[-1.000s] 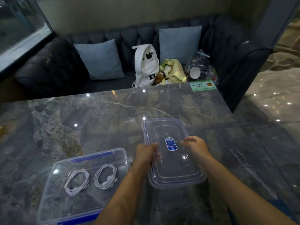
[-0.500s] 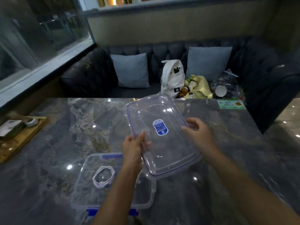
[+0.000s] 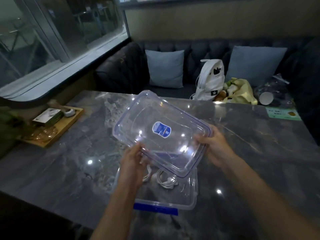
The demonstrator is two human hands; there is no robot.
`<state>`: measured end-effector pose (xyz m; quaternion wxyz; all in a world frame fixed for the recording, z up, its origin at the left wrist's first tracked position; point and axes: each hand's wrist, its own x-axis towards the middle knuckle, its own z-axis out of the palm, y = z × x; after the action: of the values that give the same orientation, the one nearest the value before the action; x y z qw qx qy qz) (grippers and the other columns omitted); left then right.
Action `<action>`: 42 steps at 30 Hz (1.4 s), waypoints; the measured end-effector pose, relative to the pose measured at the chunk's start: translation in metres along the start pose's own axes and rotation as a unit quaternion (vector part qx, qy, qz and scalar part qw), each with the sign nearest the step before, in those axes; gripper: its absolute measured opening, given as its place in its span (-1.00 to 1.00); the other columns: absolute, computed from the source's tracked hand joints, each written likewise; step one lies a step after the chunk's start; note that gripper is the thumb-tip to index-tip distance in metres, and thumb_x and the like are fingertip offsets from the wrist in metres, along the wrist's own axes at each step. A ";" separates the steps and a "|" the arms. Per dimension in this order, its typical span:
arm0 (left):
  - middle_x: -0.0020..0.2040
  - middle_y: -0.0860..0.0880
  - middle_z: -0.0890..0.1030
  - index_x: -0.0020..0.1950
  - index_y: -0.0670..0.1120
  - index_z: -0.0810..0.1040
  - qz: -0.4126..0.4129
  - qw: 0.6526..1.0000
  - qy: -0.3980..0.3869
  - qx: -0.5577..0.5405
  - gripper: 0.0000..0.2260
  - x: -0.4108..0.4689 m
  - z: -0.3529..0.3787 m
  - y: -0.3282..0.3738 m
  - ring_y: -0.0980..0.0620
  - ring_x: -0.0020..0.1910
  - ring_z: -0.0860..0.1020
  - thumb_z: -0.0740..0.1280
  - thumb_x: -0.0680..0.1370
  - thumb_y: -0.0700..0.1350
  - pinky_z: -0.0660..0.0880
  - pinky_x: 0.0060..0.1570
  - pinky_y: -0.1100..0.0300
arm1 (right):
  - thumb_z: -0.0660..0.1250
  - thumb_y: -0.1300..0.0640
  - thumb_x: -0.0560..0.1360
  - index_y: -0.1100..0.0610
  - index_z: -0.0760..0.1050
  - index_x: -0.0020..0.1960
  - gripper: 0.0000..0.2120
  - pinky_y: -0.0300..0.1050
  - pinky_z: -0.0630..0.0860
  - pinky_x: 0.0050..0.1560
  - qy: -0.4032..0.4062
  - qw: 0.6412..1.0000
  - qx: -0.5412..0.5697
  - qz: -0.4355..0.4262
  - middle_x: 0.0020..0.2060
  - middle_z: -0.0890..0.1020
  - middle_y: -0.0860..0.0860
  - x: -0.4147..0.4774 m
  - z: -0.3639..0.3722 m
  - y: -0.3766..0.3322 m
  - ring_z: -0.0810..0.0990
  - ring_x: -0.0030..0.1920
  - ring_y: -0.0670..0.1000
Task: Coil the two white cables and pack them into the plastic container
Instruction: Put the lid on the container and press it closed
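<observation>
— What is changing at the marble surface (image 3: 69, 170)?

— The clear lid (image 3: 161, 132), which half a second ago was being held off to one side, is now being carried over the plastic container (image 3: 188, 196). The left hand (image 3: 134, 160) is grasping the lid's near-left edge; the right hand (image 3: 214, 146) is gripping its right edge, fingers curled under the rim.

— And the two white cables?

— Both are already lying coiled inside the container, directly beneath the hands. One coil (image 3: 167, 181) is showing plainly below the lid's near edge; the other (image 3: 147, 175) is peeking out just beside the left wrist, mostly hidden.

— So the packing is finishing?

— It appears so. The lid is hanging tilted, its far end raised and turned askew to the container, not yet touching the rim. Squaring it up and lowering it looks like the remaining step, with the blue latch (image 3: 155, 207) on the near side waiting below the forearms.
</observation>
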<state>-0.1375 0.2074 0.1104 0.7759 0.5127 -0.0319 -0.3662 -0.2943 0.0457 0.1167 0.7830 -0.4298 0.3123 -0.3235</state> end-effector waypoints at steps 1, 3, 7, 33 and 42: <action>-0.37 0.03 0.60 -0.23 -0.07 0.49 0.007 1.000 0.012 -0.005 -0.83 0.003 -0.010 0.011 0.11 -0.39 0.57 0.22 0.56 -0.13 0.50 -0.45 0.30 | 0.27 0.50 0.38 0.21 0.35 0.17 -0.58 -0.23 0.57 -0.46 -0.012 1.000 -0.008 0.011 -0.34 0.60 0.07 -0.001 -0.002 -0.001 0.59 -0.48 -0.05; -0.34 0.02 0.59 -0.25 -0.07 0.54 -0.004 1.000 0.024 -0.020 -0.78 0.011 -0.032 0.031 0.12 -0.39 0.58 0.21 0.57 -0.09 0.54 -0.42 0.29 | 0.25 0.49 0.39 0.23 0.38 0.19 -0.59 -0.23 0.56 -0.47 -0.046 0.998 -0.031 0.028 -0.35 0.58 0.08 -0.004 -0.007 -0.001 0.57 -0.51 -0.05; -0.45 0.00 0.55 -0.20 -0.13 0.56 -0.087 0.981 -0.015 0.175 -0.77 0.023 -0.066 0.050 0.11 -0.56 0.47 0.26 0.54 -0.02 0.41 -0.60 0.34 | 0.28 0.47 0.39 0.34 0.38 0.21 -0.60 -0.23 0.60 -0.38 -0.042 0.997 -0.064 0.018 -0.30 0.64 0.05 -0.005 -0.006 0.007 0.60 -0.42 -0.07; -0.15 -0.06 0.65 0.00 -0.10 0.57 0.022 0.952 0.064 0.299 -0.91 0.017 -0.127 -0.026 -0.02 -0.20 0.61 0.32 0.52 -0.21 0.52 -0.21 0.11 | 0.37 0.22 0.44 0.02 0.19 0.45 -0.35 -0.18 0.62 -0.21 0.088 0.967 -0.232 0.049 0.20 0.51 0.08 -0.008 -0.010 0.105 0.61 -0.01 0.00; -0.08 -0.13 0.67 -0.01 -0.05 0.59 -0.003 0.966 0.081 0.244 -0.89 0.035 -0.112 -0.033 -0.14 -0.11 0.64 0.36 0.49 -0.19 0.58 -0.04 -0.07 | 0.34 0.23 0.46 0.08 0.27 0.40 -0.46 -0.05 0.60 -0.18 0.081 0.966 -0.241 0.043 0.15 0.56 0.10 0.014 -0.018 0.095 0.65 -0.04 0.11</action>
<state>-0.0821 0.2657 0.0194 0.6262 0.7146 -0.0561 -0.3067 -0.2771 0.0667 0.0227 0.6416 -0.5646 0.4611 -0.2386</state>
